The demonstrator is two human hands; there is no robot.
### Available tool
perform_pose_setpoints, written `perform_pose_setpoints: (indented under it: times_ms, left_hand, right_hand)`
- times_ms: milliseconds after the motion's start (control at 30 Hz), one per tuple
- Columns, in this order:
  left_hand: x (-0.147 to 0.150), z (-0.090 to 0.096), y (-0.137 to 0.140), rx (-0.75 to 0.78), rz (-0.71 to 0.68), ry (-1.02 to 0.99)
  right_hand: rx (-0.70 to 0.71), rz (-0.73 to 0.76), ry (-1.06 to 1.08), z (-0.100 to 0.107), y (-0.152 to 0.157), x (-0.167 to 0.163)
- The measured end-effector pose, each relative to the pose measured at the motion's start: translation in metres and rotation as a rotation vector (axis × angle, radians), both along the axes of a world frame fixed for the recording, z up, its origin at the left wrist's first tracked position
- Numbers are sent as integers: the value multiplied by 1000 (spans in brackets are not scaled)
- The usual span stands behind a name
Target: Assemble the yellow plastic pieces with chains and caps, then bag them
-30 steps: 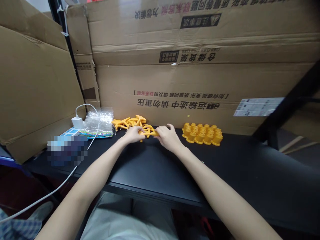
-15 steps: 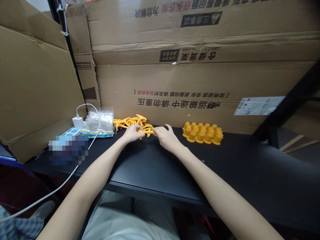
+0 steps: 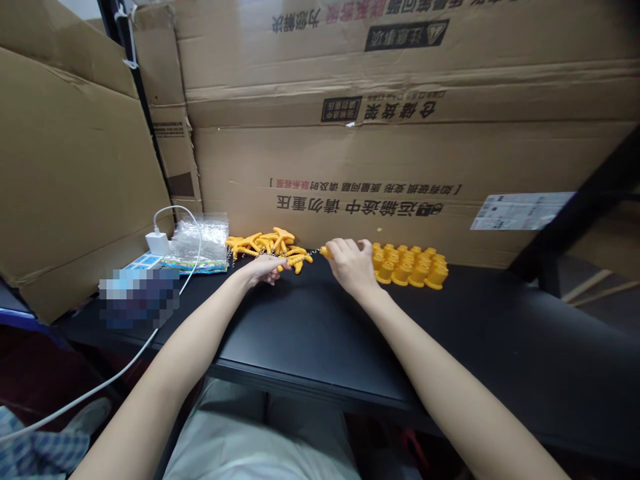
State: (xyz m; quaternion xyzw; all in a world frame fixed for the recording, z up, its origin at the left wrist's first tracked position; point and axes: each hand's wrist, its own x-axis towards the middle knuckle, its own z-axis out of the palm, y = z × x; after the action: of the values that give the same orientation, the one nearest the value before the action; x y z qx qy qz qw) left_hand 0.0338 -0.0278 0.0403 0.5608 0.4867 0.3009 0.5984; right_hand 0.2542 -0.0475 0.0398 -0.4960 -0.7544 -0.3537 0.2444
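A pile of orange-yellow corkscrews (image 3: 283,237) with thin metal spirals lies at the back of the black table. My left hand (image 3: 263,268) is at the front of this pile, its fingers closed around an orange corkscrew handle that shows at the fingertips. Right of the pile, my right hand (image 3: 350,263) grips another corkscrew (image 3: 327,252) by its orange handle, mostly hidden under the fingers. Its metal spiral points left toward the pile. Just beyond the right hand, several yellow cup-shaped pieces (image 3: 413,267) with flared rims stand in close rows.
Clear plastic bags (image 3: 197,243) lie at the left on colourful packets, beside a white charger (image 3: 157,243) whose cable (image 3: 135,363) runs over the table edge. Large cardboard sheets (image 3: 325,147) wall off the back. A black post (image 3: 575,200) slants at the right.
My right hand has moved right, away from the pile, carrying a corkscrew whose spiral now shows. My left hand has turned slightly and stays by the pile.
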Motion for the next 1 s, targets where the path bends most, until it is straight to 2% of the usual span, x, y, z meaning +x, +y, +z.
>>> perform_pose_setpoints:
  times_ms: [133,367,433,533,667,767,900,1000]
  left_hand:
    - [1,5,-3,25,90,-89]
    - [0,5,1,47,242,-262]
    - [-1,2,4,72,276,-279]
    - [-2,-3,7,111,291,-287]
    - [-4,-6,9,158,316,-317]
    - [-5,-6,12,162,390,-315]
    - [-6,-7,15,180,490,-281]
    - [-6,-7,16,186,540,-268]
  right_hand:
    - [-44,-125,154,6,5,21]
    - [-259,-477,437,27,5,60]
    - [-232,-533,546,33,3,75]
    - [-48,-564,741,35,0,102]
    - [257,-604,1032,19,2,139]
    - [378,-669,1191,-6,9,160]
    - [359,-789,1349,-33,17,174]
    - [308,-827,1386,-42,22,179]
